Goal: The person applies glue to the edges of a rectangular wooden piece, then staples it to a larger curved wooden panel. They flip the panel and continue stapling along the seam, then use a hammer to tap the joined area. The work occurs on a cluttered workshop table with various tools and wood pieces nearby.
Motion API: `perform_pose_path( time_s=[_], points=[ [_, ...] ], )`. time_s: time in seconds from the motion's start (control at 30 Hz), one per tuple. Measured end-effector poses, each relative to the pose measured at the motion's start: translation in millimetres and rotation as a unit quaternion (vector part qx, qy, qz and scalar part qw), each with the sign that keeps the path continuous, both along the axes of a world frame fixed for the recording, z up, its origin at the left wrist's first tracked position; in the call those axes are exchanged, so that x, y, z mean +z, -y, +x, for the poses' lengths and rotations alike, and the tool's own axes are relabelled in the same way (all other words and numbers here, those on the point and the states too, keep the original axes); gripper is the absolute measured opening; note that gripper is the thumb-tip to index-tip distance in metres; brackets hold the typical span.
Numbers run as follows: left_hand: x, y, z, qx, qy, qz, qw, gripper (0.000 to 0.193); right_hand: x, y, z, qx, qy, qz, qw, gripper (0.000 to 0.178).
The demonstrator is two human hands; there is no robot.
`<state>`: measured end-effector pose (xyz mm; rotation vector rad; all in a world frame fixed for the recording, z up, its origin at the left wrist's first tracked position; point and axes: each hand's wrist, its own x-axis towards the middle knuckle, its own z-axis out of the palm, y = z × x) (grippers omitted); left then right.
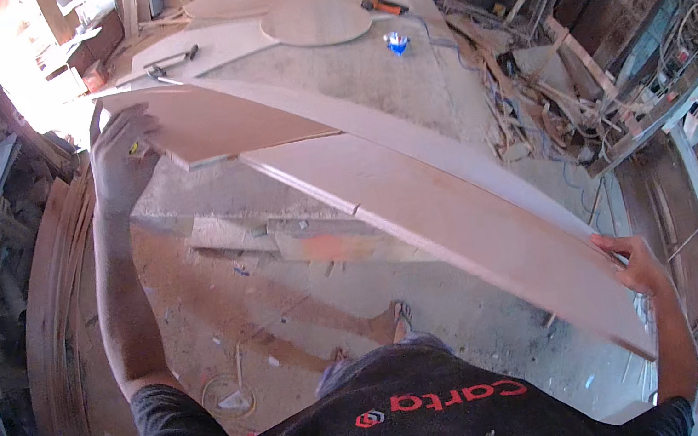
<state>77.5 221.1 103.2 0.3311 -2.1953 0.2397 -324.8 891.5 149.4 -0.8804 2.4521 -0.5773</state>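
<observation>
A long pale wooden panel [463, 226], made of flat boards with a curved far edge, spans the view in front of my body, tilted down from far left to near right. My left hand [122, 150] grips its far left end, where a darker, wider board [229, 118] joins the long one. At the near right end my right hand [635, 261] clasps the far edge, thumb and fingers bent around it. A small notch shows midway along the near edge. The panel hides part of the worktable behind it.
On the dusty worktable [462, 119] beyond lie a round wooden disc [319, 22], an orange and black power tool [384, 6], a blue and white item [397, 43] and a dark clamp [174, 62]. Wood scraps [534, 101] and stacked boards [55, 298] crowd both sides.
</observation>
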Motion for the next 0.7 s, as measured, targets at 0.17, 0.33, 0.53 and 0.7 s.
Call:
perform_pose_path(
  time_s=[0.17,0.33,0.53,0.7],
  points=[
    [98.0,7.9,-53.4,0.02,0.014,0.051,0.998,0.045,48.1,-21.0,-49.6,-0.049,-0.004,0.108,0.993,0.089],
    [167.4,24.4,-138.4,0.007,0.053,0.044,0.998,0.051,57.6,-65.5,-135.6,-0.039,-0.104,0.122,0.986,0.108],
    [235.4,45.0,-232.5,-0.035,0.157,0.084,0.983,0.032,75.6,-47.2,-238.1,0.044,-0.043,0.0,0.998,0.113],
    [261.7,75.0,-306.0,-0.074,0.147,0.131,0.978,0.029,92.3,-5.2,-299.7,0.022,0.074,-0.103,0.992,0.13]
  ],
)
